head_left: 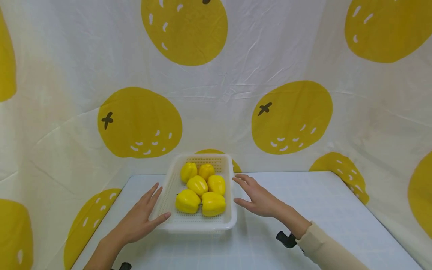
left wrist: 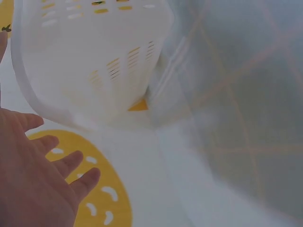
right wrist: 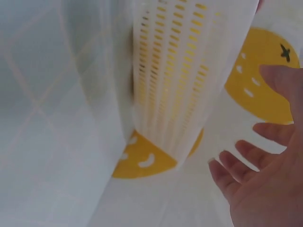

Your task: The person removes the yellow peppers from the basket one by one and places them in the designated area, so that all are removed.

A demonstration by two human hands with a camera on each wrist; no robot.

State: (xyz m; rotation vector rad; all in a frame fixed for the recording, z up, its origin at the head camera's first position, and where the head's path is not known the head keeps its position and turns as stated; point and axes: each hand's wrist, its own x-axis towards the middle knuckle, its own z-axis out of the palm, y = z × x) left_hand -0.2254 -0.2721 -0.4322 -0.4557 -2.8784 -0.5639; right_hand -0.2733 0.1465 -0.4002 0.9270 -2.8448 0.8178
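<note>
A white perforated plastic basket [head_left: 199, 225] sits on the table with several glossy yellow bell peppers [head_left: 213, 204] inside. My left hand [head_left: 141, 221] is at the basket's left side, fingers spread, and its thumb overlaps the front left of the basket in the head view. On the other side, my right hand [head_left: 258, 198] has its fingers extended, with the fingertips close to the right rim. In the left wrist view, the left hand's fingers [left wrist: 66, 163] show spread apart beside the slotted wall. The right wrist view shows straight, empty fingers [right wrist: 251, 153] near the basket's other wall.
The pale table [head_left: 303, 210] has a faint check pattern and ends just behind the basket. A white cloth [head_left: 219, 108] printed with large yellow fruit hangs behind and around it. Dark straps or mounts [head_left: 286, 239] are at the wrists.
</note>
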